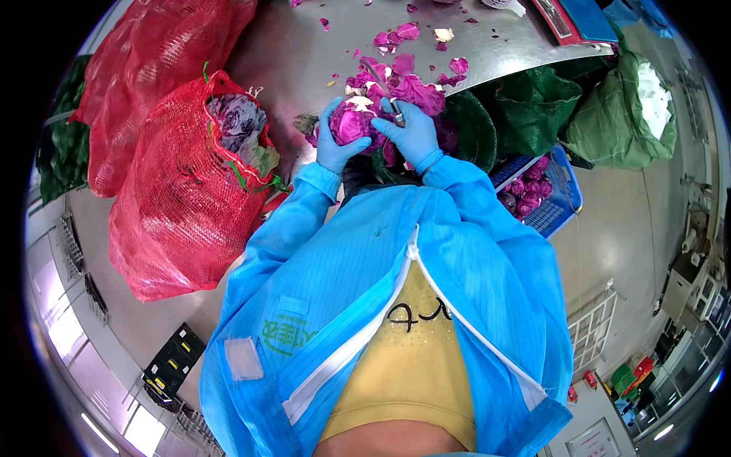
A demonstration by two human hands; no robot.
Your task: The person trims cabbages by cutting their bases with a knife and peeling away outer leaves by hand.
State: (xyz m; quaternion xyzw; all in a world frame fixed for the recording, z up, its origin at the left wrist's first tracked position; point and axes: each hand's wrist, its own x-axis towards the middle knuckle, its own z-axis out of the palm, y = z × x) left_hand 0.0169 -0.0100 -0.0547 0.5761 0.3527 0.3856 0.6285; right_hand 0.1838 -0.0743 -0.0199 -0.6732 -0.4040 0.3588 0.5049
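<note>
My left hand [335,145], in a blue glove, is closed around the left side of a peeled red cabbage [352,124] at the table's near edge. In my right hand [412,131], also gloved, is a small knife [397,114]; its metal part shows between the fingers, and a thin grey blade seems to reach up over the leaves. The right thumb rests against the cabbage. Just beyond both hands lies a heap of loose purple cabbage leaves [417,93].
A red mesh sack [179,198] with cabbages stands at left, more red sacks [164,68] behind it. Leaf scraps [396,36] litter the metal table [304,46]. To the right are green sacks [533,107] and a blue crate [562,183] holding several red cabbages [529,186].
</note>
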